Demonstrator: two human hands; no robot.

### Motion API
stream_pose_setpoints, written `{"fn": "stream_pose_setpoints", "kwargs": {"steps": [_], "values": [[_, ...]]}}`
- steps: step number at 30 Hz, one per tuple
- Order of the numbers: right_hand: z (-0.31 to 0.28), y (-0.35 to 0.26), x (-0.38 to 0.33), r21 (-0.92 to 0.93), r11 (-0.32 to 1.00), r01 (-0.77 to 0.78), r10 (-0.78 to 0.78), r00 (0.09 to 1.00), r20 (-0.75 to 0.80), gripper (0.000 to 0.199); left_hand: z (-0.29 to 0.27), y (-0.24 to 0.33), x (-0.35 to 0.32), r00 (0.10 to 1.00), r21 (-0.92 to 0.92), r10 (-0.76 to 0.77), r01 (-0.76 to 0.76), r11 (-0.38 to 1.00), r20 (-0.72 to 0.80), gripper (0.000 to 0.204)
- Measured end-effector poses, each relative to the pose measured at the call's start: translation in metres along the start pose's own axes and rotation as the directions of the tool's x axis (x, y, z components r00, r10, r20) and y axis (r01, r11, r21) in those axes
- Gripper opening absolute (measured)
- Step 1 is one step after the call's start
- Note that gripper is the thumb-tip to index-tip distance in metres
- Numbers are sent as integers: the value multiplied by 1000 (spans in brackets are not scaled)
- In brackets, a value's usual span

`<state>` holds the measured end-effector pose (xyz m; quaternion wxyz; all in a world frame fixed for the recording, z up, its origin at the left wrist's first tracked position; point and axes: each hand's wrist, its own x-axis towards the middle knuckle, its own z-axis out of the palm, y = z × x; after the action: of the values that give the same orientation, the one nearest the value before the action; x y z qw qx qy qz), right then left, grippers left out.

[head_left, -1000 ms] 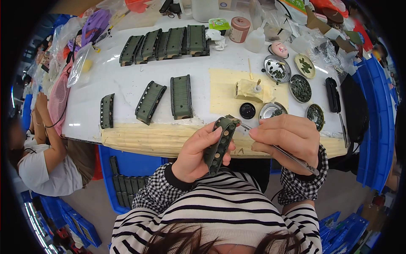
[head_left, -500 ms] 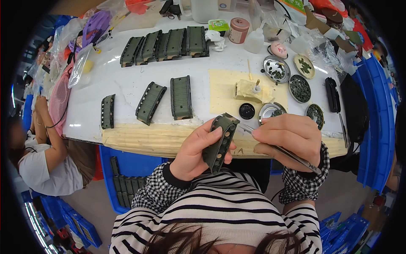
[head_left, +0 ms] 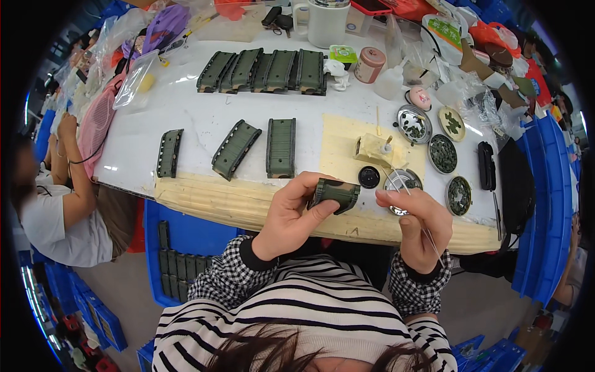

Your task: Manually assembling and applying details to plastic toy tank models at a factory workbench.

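My left hand (head_left: pixel 286 217) grips a curved dark-green casing piece (head_left: pixel 338 193) with a camouflage-patterned side showing, held over the table's front edge. Between the fingers of my right hand (head_left: pixel 424 217) is a pair of long, thin metal tweezers (head_left: pixel 403 180). Their tips reach over a small metal dish (head_left: pixel 422 180) partly hidden by the hand. Whether the tips pinch anything is too small to tell. Left of the dish sits a small round black container (head_left: pixel 369 177). Behind it stands a tape-wrapped block (head_left: pixel 372 150) with a peg on top.
Similar green pieces lie on the left, including a ribbed one (head_left: pixel 281 149), with a row (head_left: pixel 257 71) farther back. Dishes of small dark-green bits, such as one (head_left: pixel 442 154), stand right. A blue bin (head_left: pixel 211 230) is below the table. Another person (head_left: pixel 68 211) sits far left.
My left hand has turned the green piece so its camouflage side shows. My right hand has drawn slightly down and swung the tweezers' tips away from the piece, over the metal dish.
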<state>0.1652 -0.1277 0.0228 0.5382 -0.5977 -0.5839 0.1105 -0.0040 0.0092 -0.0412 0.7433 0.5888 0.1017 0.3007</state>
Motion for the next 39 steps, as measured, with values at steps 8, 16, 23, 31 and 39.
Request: {"fn": "stream_pose_setpoints", "kwargs": {"steps": [8,16,23,31,39], "values": [[12,4,4,31,998,57,-56,998,-33,21,1,6,-1,1000,25,-2,1,1000,7,27],[8,6,-2,74,997,-31,45,980,-193,30,-61,69,-19,878,-339,-231,84,937,-419,45],[9,5,0,-1,1000,-29,29,999,-37,30,-131,63,-21,759,833,397,339,436,-517,56],[-2,4,-10,-68,997,-42,29,984,-176,56,-155,51,0,799,874,584,378,-306,-141,53],[-28,14,-16,6,984,-179,165,896,-411,38,-97,50,19,950,979,243,177,100,-196,76]]}}
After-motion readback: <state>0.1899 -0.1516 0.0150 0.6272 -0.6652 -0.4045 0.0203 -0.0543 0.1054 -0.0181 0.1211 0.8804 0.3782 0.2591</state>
